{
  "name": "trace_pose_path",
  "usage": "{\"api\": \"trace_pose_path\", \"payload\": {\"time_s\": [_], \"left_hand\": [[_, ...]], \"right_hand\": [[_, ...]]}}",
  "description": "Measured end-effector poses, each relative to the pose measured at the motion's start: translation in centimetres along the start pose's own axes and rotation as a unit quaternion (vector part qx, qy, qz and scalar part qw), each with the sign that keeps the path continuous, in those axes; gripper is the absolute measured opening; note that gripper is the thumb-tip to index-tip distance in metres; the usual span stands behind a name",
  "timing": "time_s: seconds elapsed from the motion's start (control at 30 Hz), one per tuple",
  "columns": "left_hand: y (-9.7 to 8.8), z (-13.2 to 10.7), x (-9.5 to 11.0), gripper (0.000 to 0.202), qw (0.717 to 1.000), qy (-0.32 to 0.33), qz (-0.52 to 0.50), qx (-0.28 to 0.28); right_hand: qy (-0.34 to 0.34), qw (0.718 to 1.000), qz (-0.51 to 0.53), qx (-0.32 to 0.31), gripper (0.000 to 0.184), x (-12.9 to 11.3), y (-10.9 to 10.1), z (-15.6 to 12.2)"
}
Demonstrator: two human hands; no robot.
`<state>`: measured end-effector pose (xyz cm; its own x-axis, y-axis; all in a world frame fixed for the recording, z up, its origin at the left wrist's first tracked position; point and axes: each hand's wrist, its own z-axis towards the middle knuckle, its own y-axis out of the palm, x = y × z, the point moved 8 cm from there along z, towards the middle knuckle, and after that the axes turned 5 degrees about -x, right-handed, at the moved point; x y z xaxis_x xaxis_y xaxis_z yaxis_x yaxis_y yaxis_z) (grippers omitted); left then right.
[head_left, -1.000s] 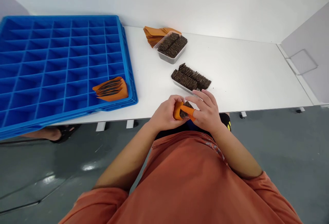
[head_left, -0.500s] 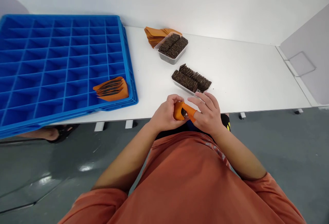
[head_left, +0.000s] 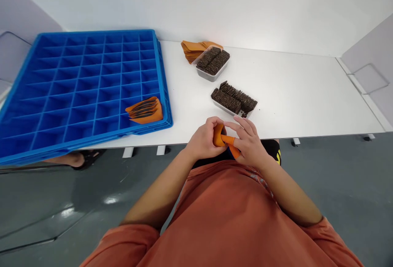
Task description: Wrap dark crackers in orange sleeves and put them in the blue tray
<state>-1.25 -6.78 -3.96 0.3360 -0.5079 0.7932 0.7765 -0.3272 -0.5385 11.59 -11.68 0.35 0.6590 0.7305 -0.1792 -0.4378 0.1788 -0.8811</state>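
Note:
My left hand point(head_left: 203, 140) and my right hand point(head_left: 250, 142) meet just below the table's front edge, both closed on a small orange sleeve point(head_left: 218, 138). Earlier a dark brown pad showed inside the sleeve; now it is hidden. My right thumb wears an orange fingertip cover. Right behind my hands stands a shallow clear tray of dark brown pads point(head_left: 233, 99). A second clear tub of the same pads point(head_left: 212, 60) stands further back, with a pile of empty orange sleeves point(head_left: 193, 49) behind it.
A large blue compartment tray point(head_left: 76, 87) fills the left of the white table point(head_left: 301, 95); one cell near its front right corner holds several filled orange sleeves point(head_left: 145, 111). Grey partitions stand at both ends. A foot in a sandal shows under the table at left.
The dark pad has slid out of sight into the orange sleeve between my hands. My head has shifted, so the blue tray and tubs sit further right and lower in view.

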Motion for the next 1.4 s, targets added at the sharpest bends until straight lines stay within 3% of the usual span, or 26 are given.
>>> {"api": "trace_pose_path", "payload": {"time_s": [0.23, 0.37, 0.5, 0.63, 0.7, 0.8, 0.93, 1.03, 1.1, 1.23, 1.33, 1.4], "left_hand": [[0.3, -0.1, -0.3, 0.069, 1.000, 0.004, -0.018, 0.000], [0.3, -0.1, -0.4, 0.074, 0.998, 0.023, -0.059, 0.008], [-0.5, -0.1, -0.2, 0.070, 0.992, 0.064, -0.097, 0.041], [-1.8, -0.4, 0.3, 0.057, 0.977, 0.113, -0.124, 0.134], [-2.0, -0.5, 0.7, 0.053, 0.965, 0.118, -0.155, 0.177], [-1.0, -0.4, 2.2, 0.057, 0.951, 0.113, -0.208, 0.201], [0.5, 0.0, 5.1, 0.083, 0.938, 0.144, -0.241, 0.203], [0.4, 0.2, 6.4, 0.097, 0.940, 0.154, -0.220, 0.212], [0.0, 0.3, 7.0, 0.089, 0.957, 0.137, -0.167, 0.195], [-1.2, 0.2, 8.0, 0.037, 0.983, 0.098, -0.078, 0.132], [-2.9, -0.3, 8.9, 0.029, 0.987, 0.087, -0.043, 0.129], [-3.3, -0.3, 9.8, 0.023, 0.992, 0.098, -0.017, 0.080]], "right_hand": [[0.051, 0.994, 0.052, -0.082, 0.039, 0.0, 1.0, 0.0], [0.054, 0.993, 0.062, -0.089, 0.047, -0.2, 1.2, -0.1], [0.049, 0.996, 0.073, -0.017, 0.048, -0.3, -0.1, -0.4], [0.072, 0.981, 0.130, 0.128, 0.054, -0.2, -1.9, -1.4], [0.092, 0.968, 0.158, 0.169, 0.059, -0.2, -1.8, -1.9], [0.114, 0.964, 0.180, 0.159, 0.059, -0.5, -0.6, -2.3], [0.113, 0.968, 0.173, 0.139, 0.040, -0.8, 0.5, -2.7], [0.102, 0.967, 0.169, 0.161, 0.026, -0.6, 0.1, -3.4], [0.110, 0.964, 0.164, 0.177, 0.021, -0.2, -0.2, -3.9], [0.151, 0.955, 0.165, 0.195, 0.023, 0.7, -0.7, -4.7], [0.136, 0.953, 0.188, 0.196, 0.025, 0.8, -0.8, -4.7], [0.117, 0.953, 0.204, 0.193, 0.025, 0.6, -0.9, -4.6]]}}
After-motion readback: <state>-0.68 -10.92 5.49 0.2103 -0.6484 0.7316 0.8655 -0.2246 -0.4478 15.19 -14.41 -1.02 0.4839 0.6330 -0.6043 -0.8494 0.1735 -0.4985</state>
